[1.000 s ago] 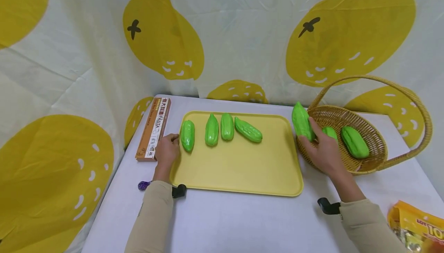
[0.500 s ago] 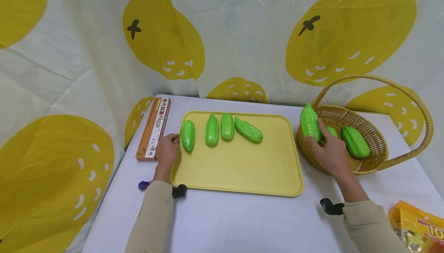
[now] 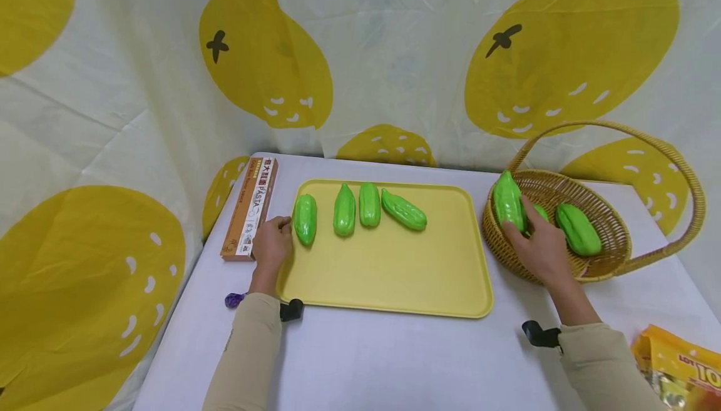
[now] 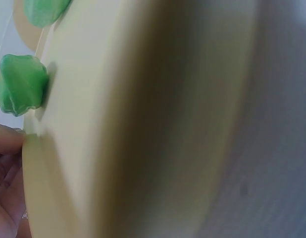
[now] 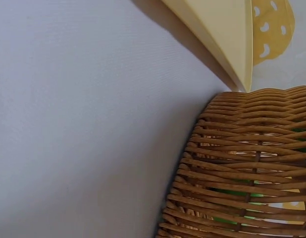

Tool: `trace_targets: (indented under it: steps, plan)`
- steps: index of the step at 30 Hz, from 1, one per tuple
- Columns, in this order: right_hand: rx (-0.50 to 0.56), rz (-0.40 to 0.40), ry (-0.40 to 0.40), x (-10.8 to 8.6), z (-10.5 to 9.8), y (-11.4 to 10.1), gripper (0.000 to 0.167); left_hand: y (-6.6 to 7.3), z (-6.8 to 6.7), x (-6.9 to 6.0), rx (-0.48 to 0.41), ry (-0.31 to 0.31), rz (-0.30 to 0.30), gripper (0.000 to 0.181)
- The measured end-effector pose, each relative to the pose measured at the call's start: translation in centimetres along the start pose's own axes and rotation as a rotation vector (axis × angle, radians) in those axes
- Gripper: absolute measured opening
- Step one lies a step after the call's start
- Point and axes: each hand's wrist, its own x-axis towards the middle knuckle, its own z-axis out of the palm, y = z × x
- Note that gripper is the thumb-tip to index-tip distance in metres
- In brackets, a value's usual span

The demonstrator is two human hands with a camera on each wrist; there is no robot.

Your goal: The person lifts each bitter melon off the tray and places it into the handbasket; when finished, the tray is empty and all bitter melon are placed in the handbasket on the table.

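Note:
My right hand [image 3: 539,245] grips a glossy green bitter melon [image 3: 509,201] over the left side of the wicker basket [image 3: 616,229]. Inside the basket lie another bitter melon [image 3: 577,229] and a third, mostly hidden behind my fingers. Several more bitter melons, one of them at the left end [image 3: 305,219], lie along the back of the yellow tray [image 3: 388,273]. At the tray's left edge my left hand [image 3: 273,247] pinches the rim; the left wrist view shows its fingers [image 4: 8,141] against the edge. The right wrist view shows the basket's woven side, with my right hand out of sight.
A pasta box [image 3: 250,208] lies left of the tray, by my left hand. Near my left wrist is a small purple-wrapped item [image 3: 233,300]. An orange snack bag [image 3: 678,367] sits at the front right. The basket's tall handle [image 3: 691,192] arches over its right side.
My right hand has carried the bitter melon rightward and slightly down, from the tray's right edge to over the basket. My left hand has stayed at the tray rim.

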Motion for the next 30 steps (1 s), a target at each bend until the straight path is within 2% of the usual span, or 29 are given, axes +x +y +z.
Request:
trace_targets:
  steps: [5,13,20,30]
  plan:
    - [-0.027,0.014,-0.042,0.1,0.1,0.3,0.072,0.1,0.0,0.0,0.0,0.015,0.009,0.031]
    - [-0.04,0.034,-0.127,0.5,-0.1,0.5,0.074,0.1,0.0,-0.1,-0.005,-0.001,-0.013,0.032]
    - [-0.054,0.068,-0.188,0.8,-0.2,1.1,0.076,0.1,0.0,-0.1,-0.01,0.004,-0.009,0.031]
    - [-0.07,0.043,-0.17,1.0,-0.4,2.0,0.073,-0.1,0.1,-0.1,-0.013,0.013,-0.011,0.031]
